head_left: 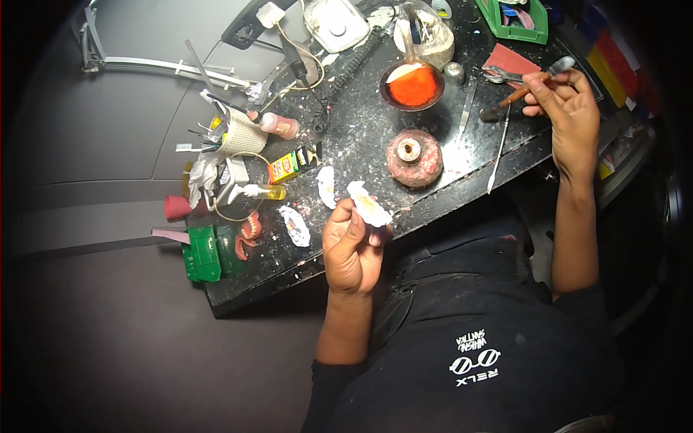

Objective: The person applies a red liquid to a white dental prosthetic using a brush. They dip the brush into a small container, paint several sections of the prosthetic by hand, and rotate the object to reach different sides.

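Note:
My left hand [350, 249] pinches a small white plaster-like piece [369, 206] with a yellowish patch, just past the table's near edge. Raised at the right, my right hand [570, 115] grips a wooden-handled tool [523, 92] with a pale, shiny upper end and a dark lower end; its exact kind is unclear. Two more white pieces lie left of my left hand: one curved piece [327, 187] and one rough piece [294, 226]. Beyond them stands a round, pink-crusted burner [413, 169] with a metal wick holder. A dark pan [413, 107] behind it holds bright orange-red material.
A spatula [468, 112] and a thin metal instrument [498, 151] lie right of the burner. At left are pink denture pieces [250, 227], a green box [203, 254], a yellow-green carton [292, 164] and a tool-filled woven cup [245, 133]. A green bin [530, 32] stands far right.

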`<state>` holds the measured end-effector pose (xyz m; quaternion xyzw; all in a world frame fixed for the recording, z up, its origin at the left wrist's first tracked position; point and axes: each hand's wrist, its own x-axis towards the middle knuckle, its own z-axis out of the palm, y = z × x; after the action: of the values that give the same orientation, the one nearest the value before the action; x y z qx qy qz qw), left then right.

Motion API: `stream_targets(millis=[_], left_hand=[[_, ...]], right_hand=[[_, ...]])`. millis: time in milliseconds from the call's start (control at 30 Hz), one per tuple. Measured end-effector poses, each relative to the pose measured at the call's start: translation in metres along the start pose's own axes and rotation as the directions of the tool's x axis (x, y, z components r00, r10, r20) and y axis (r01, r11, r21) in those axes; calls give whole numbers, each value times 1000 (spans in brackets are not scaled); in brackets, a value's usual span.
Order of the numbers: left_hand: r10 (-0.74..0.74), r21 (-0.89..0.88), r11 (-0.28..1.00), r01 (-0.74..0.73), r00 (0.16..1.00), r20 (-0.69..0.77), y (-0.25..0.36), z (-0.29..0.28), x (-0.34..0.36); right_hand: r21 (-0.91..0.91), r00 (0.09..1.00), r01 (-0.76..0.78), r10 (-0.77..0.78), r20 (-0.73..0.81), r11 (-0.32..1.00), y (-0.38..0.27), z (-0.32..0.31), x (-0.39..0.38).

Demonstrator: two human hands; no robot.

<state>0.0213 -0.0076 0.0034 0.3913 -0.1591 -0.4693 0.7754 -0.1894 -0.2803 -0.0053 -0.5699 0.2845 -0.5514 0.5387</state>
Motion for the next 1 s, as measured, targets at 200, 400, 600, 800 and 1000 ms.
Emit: stream_targets(millis=[200,400,600,800,1000], left_hand=[[-14,-14,1000,15,1000,7,-5,-3,8],[-63,-60,996,65,997,42,-8,-4,14],[-57,-38,998,60,997,59,-14,-11,23],[-36,-62,997,42,994,99,-19,-20,38],[-32,-65,997,46,978,206,-21,-27,39]], right_hand=[[199,993,-44,21,116,979,-10,-13,-10],[274,989,-55,15,147,960,-21,-4,-22],[276,963,-85,8,269,957,-32,10,-35],[254,945,-70,-17,326,965,-34,28,-41],[221,936,-87,4,351,971,-32,35,-40]])
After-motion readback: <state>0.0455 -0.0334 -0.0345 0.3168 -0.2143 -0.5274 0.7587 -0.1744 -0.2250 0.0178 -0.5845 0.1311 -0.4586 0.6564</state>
